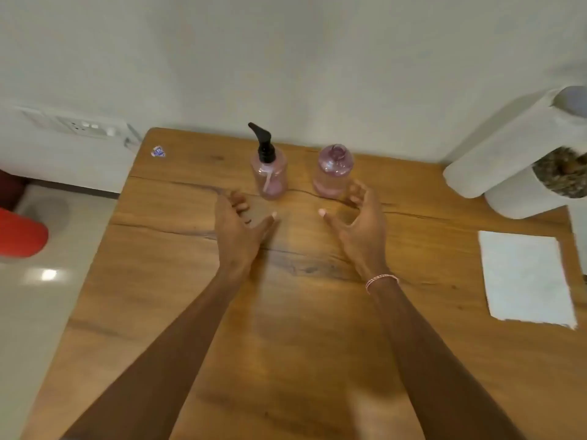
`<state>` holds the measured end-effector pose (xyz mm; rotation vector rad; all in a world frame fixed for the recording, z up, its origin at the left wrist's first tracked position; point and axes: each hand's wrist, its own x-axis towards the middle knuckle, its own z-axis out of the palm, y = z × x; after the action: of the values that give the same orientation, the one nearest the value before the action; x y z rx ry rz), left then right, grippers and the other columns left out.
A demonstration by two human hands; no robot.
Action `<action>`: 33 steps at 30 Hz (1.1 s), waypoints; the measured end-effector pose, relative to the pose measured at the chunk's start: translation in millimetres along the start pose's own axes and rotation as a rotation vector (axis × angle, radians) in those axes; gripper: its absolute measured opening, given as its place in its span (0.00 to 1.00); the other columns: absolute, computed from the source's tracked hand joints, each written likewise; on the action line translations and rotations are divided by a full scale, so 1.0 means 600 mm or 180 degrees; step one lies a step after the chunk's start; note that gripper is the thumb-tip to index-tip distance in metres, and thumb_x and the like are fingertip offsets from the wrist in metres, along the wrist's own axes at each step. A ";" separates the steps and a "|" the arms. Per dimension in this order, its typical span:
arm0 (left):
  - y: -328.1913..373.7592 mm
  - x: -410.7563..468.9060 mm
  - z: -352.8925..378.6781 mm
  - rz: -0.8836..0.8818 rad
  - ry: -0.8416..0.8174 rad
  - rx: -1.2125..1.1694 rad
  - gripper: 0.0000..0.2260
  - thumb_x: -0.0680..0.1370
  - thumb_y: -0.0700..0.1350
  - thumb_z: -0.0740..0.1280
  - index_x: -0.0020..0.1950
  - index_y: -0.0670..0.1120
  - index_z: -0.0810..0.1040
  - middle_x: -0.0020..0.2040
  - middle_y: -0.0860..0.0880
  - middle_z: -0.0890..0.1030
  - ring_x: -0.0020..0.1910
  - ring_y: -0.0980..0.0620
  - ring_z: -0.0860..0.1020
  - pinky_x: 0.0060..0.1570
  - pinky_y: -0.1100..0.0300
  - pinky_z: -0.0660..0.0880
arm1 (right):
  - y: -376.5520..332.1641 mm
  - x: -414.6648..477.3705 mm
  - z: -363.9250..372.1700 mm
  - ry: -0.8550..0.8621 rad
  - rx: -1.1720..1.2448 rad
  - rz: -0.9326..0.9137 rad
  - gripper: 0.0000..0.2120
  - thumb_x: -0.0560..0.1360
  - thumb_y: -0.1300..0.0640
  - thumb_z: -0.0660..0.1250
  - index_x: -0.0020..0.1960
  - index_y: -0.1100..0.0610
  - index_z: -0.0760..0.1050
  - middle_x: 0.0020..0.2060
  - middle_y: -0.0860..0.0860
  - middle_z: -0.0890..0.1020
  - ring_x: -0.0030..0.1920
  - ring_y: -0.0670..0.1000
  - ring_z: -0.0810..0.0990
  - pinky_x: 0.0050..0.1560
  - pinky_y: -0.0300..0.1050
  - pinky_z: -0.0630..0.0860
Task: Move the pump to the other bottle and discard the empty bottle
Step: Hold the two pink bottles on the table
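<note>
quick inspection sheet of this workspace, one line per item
surface: wooden table, a long crack runs across it
job's things: pump bottle and open bottle upright, side by side, apart; black pump on the left one
clutter: white paper sheet, paper towel roll, small sticker
grippers: left hand and right hand open, empty, short of the bottles
cables: nothing seen
surroundings: wall socket plate, red object on the floor, white pot with plant
</note>
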<state>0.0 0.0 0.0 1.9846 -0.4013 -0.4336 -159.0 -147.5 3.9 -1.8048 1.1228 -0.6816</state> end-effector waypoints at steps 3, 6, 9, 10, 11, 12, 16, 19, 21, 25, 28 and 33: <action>-0.005 0.043 0.012 0.0313 -0.0126 0.0043 0.48 0.65 0.52 0.86 0.79 0.46 0.65 0.70 0.50 0.76 0.64 0.55 0.77 0.62 0.65 0.75 | 0.011 0.033 0.019 0.0060 0.0110 -0.0158 0.44 0.66 0.49 0.86 0.76 0.54 0.68 0.66 0.50 0.79 0.63 0.46 0.80 0.65 0.42 0.78; 0.000 0.072 0.026 0.0543 -0.0223 0.0147 0.48 0.64 0.53 0.86 0.78 0.45 0.66 0.68 0.52 0.77 0.62 0.56 0.77 0.58 0.75 0.72 | 0.013 0.059 0.035 0.0127 0.0058 -0.0229 0.45 0.64 0.50 0.87 0.75 0.54 0.69 0.64 0.49 0.81 0.60 0.46 0.82 0.62 0.41 0.80; -0.002 0.076 0.039 0.0755 -0.0166 0.0448 0.39 0.66 0.56 0.84 0.71 0.47 0.72 0.60 0.54 0.78 0.57 0.54 0.77 0.51 0.71 0.73 | 0.028 0.073 0.045 0.0269 -0.0172 -0.0433 0.39 0.63 0.45 0.85 0.69 0.51 0.74 0.59 0.45 0.84 0.56 0.48 0.83 0.61 0.54 0.81; -0.005 0.078 0.044 0.0811 -0.0098 0.0535 0.36 0.67 0.57 0.83 0.69 0.47 0.73 0.59 0.54 0.77 0.56 0.53 0.77 0.52 0.64 0.73 | 0.033 0.076 0.047 0.0325 -0.0220 -0.0510 0.35 0.63 0.44 0.84 0.66 0.50 0.75 0.56 0.44 0.85 0.54 0.48 0.84 0.59 0.56 0.81; -0.009 0.079 0.048 0.0871 -0.0043 0.0622 0.33 0.68 0.59 0.82 0.67 0.48 0.74 0.57 0.53 0.77 0.56 0.51 0.77 0.52 0.59 0.73 | 0.037 0.077 0.049 0.0359 -0.0231 -0.0570 0.32 0.63 0.44 0.83 0.63 0.49 0.76 0.53 0.43 0.85 0.52 0.49 0.84 0.57 0.57 0.81; -0.012 0.080 0.050 0.0908 -0.0006 0.0683 0.31 0.68 0.59 0.81 0.65 0.48 0.75 0.56 0.52 0.78 0.55 0.49 0.77 0.52 0.57 0.73 | 0.036 0.078 0.050 0.0382 -0.0230 -0.0585 0.30 0.63 0.44 0.83 0.61 0.50 0.77 0.51 0.42 0.84 0.51 0.49 0.84 0.56 0.57 0.81; -0.022 0.072 0.045 0.1099 -0.0036 0.0617 0.30 0.67 0.58 0.82 0.63 0.49 0.77 0.57 0.51 0.80 0.54 0.49 0.79 0.51 0.55 0.76 | 0.040 0.069 0.046 0.0402 -0.0147 -0.0692 0.27 0.63 0.50 0.85 0.58 0.53 0.78 0.48 0.42 0.83 0.47 0.46 0.83 0.52 0.48 0.81; -0.027 0.055 0.037 0.1115 -0.0097 0.0614 0.31 0.67 0.57 0.83 0.64 0.48 0.78 0.58 0.50 0.82 0.55 0.49 0.80 0.54 0.52 0.79 | 0.046 0.049 0.042 0.0406 -0.0206 -0.0693 0.27 0.63 0.50 0.86 0.56 0.53 0.77 0.48 0.44 0.85 0.45 0.47 0.83 0.49 0.47 0.81; -0.031 0.030 0.028 0.1130 -0.0134 0.0622 0.30 0.67 0.56 0.83 0.64 0.46 0.79 0.56 0.51 0.82 0.54 0.50 0.80 0.53 0.54 0.79 | 0.052 0.022 0.036 0.0435 -0.0235 -0.0679 0.28 0.62 0.48 0.86 0.56 0.53 0.78 0.48 0.46 0.86 0.46 0.49 0.85 0.49 0.51 0.82; -0.046 -0.039 0.006 0.1176 -0.0205 0.0630 0.30 0.66 0.56 0.84 0.62 0.46 0.80 0.54 0.51 0.83 0.53 0.49 0.81 0.52 0.53 0.80 | 0.064 -0.057 0.012 0.0464 -0.0267 -0.0688 0.28 0.63 0.49 0.86 0.57 0.52 0.77 0.48 0.44 0.84 0.47 0.49 0.84 0.51 0.49 0.81; -0.061 -0.101 -0.015 0.1209 -0.0328 0.0616 0.31 0.66 0.57 0.84 0.64 0.46 0.80 0.56 0.51 0.83 0.53 0.50 0.81 0.54 0.51 0.81 | 0.073 -0.129 -0.011 0.0449 -0.0273 -0.0673 0.29 0.63 0.49 0.86 0.58 0.52 0.77 0.49 0.44 0.84 0.48 0.48 0.83 0.52 0.46 0.81; -0.091 -0.197 -0.047 0.1117 -0.0529 0.0634 0.32 0.67 0.56 0.83 0.66 0.47 0.78 0.59 0.50 0.82 0.56 0.50 0.80 0.57 0.51 0.81 | 0.094 -0.243 -0.042 0.0476 -0.0281 -0.0573 0.31 0.62 0.47 0.87 0.59 0.52 0.77 0.52 0.45 0.84 0.50 0.47 0.83 0.52 0.44 0.81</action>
<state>-86.1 99.3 -22.8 2.0202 -0.9114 -0.3450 -266.8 -38.3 -34.2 -1.9734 1.1111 -0.8980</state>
